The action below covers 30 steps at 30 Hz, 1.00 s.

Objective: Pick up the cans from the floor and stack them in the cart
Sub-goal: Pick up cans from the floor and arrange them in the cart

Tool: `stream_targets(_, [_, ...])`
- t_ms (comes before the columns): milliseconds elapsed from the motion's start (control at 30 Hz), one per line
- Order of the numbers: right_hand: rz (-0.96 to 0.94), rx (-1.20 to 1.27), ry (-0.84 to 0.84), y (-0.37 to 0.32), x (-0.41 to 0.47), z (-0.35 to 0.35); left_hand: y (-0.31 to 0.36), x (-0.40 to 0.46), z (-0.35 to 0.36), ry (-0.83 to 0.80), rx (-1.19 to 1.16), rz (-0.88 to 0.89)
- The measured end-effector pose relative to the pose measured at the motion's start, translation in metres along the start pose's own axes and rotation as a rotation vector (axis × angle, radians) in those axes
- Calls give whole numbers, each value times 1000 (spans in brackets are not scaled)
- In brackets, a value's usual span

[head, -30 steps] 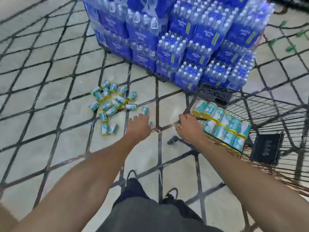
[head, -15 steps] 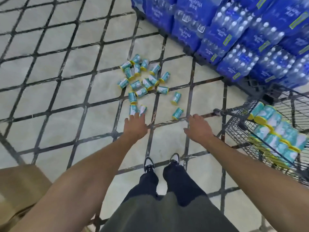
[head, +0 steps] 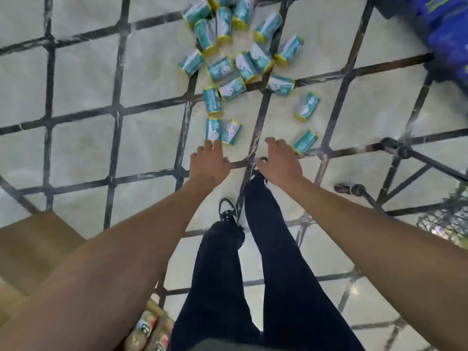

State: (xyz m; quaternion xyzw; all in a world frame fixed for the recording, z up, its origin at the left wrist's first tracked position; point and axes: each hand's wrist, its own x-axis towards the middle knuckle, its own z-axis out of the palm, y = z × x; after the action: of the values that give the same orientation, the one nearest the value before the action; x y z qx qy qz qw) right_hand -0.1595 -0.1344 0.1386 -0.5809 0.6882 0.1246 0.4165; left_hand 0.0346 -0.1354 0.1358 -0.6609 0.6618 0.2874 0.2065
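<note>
Fingers of left hand: spread, hold nothing, tips just beside nearest two cans | right hand: fingers relaxed, hold nothing, just beside a single can | cans: scattered lying on floor | cart: frame at right edge

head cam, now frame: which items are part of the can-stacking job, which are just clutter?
Job:
- teal cans scattered on the floor
- cart frame at the right edge
- left hand and right hand, both reaching down, holding nothing

Clutter:
- blue water packs, top right
- cardboard box, lower left
- packaged goods near the bottom edge
</note>
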Motion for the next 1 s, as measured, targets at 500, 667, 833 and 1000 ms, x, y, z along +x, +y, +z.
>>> stream_targets(500, [676,838,-54,-18,381,259,-114,351,237,-156,-649,-587])
stream_targets(667, [845,958,6,-8,441,319,-105,409,287,-157,-716,-730])
stream_targets(833, [876,940,108,13,457,350,-106,422,321,-20,-654,-754])
stream_targets(1000, [806,1015,141,17,453,347,-116,422,322,-10,-690,-723])
